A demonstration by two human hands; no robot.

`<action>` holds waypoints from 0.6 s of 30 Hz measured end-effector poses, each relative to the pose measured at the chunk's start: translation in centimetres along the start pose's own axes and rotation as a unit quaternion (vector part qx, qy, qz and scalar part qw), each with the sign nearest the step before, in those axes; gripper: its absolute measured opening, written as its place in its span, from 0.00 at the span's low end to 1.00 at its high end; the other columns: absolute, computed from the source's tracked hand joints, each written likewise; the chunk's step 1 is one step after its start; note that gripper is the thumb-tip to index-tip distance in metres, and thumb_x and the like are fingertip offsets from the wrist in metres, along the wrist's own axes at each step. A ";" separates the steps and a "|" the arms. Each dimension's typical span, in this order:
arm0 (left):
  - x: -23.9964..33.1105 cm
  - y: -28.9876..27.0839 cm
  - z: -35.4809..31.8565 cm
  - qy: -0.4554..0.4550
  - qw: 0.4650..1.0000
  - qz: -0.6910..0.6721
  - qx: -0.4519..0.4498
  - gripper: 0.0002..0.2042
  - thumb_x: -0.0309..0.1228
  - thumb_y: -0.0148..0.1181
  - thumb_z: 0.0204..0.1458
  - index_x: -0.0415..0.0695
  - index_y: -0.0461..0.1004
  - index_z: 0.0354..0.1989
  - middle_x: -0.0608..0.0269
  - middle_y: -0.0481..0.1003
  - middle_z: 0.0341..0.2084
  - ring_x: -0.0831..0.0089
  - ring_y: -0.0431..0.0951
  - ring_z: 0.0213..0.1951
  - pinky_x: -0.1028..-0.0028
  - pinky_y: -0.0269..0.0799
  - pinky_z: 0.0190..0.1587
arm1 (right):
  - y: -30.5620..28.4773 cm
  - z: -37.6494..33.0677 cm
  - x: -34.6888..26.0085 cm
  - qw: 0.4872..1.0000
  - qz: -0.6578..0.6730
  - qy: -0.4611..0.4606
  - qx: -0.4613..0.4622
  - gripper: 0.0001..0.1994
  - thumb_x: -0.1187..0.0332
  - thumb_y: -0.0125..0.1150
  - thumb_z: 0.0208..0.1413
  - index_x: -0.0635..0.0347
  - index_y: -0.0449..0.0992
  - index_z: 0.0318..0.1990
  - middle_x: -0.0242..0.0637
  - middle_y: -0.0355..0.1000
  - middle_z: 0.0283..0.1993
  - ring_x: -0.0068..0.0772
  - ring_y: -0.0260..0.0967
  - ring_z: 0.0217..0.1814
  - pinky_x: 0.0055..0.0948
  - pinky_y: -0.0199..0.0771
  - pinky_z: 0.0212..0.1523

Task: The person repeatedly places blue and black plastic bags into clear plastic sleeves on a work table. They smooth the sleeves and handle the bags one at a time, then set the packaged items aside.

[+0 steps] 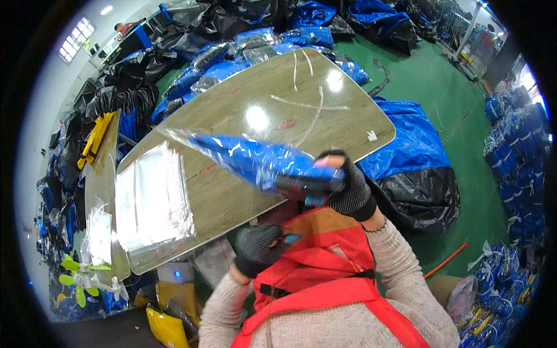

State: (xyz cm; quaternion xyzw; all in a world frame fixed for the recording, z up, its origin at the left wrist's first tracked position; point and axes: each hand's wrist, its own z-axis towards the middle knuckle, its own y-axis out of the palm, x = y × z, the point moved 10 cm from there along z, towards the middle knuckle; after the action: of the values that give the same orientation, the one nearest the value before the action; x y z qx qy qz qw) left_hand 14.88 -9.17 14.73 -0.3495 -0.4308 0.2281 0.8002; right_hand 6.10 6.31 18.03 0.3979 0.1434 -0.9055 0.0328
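Observation:
My right hand (351, 187), in a dark striped fingerless glove, grips one end of a clear plastic bag with a folded blue and black package (255, 159) inside. The package tilts across the near side of the wood-look table (232, 119), and its loose plastic end points to the left. My left hand (259, 248), gloved the same way and a little blurred, is curled in front of the red apron (325, 246), apart from the package. A small blue bit shows at its fingertips; whether it holds anything is hidden.
A stack of clear plastic bags (152, 200) lies on the table's left part. Thin white strips (316, 113) lie farther back. A blue and black sheet bag (415, 168) is on the green floor to the right. Bagged blue bundles (232, 69) are heaped behind the table. A green-bladed fan (84, 278) stands at lower left.

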 end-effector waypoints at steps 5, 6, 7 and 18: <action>2.2 -8.3 9.5 0.172 0.937 0.300 -0.048 0.36 0.58 0.56 0.47 0.51 0.64 0.63 0.52 0.69 0.55 0.52 0.65 0.60 0.46 0.51 0.64 | 0.9 -0.2 0.9 0.990 -0.035 -0.014 -0.134 0.36 0.67 0.78 0.32 0.51 0.69 0.55 0.42 0.69 0.42 0.48 0.68 0.44 0.38 0.69 0.47; 0.2 -6.9 10.9 0.145 0.959 0.209 -0.126 0.38 0.53 0.64 0.42 0.53 0.63 0.63 0.53 0.71 0.52 0.50 0.70 0.55 0.52 0.62 0.59 | 0.9 -0.5 1.1 0.986 -0.070 -0.013 -0.152 0.36 0.67 0.77 0.32 0.51 0.69 0.56 0.43 0.69 0.42 0.48 0.67 0.44 0.38 0.68 0.47; -0.5 -5.1 11.4 0.171 0.957 0.155 -0.174 0.40 0.51 0.68 0.37 0.52 0.64 0.62 0.52 0.72 0.52 0.50 0.72 0.52 0.55 0.65 0.56 | 1.5 -1.0 1.9 0.973 -0.117 0.004 -0.199 0.36 0.67 0.76 0.33 0.51 0.69 0.56 0.43 0.70 0.42 0.48 0.67 0.44 0.39 0.68 0.47; 4.1 0.1 13.0 0.202 0.975 0.071 0.052 0.29 0.55 0.63 0.43 0.51 0.72 0.51 0.55 0.77 0.41 0.56 0.78 0.37 0.61 0.72 0.43 | -1.4 -1.9 7.5 0.989 0.057 0.126 0.047 0.20 0.66 0.68 0.46 0.62 0.75 0.48 0.43 0.76 0.47 0.39 0.75 0.47 0.33 0.72 0.51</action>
State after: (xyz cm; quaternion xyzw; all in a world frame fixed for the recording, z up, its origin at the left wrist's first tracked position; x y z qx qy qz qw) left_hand 5.98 -1.67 21.81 -0.3764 -0.2217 0.2311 0.8693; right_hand 2.15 8.64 11.68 0.5171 0.0806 -0.8508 0.0476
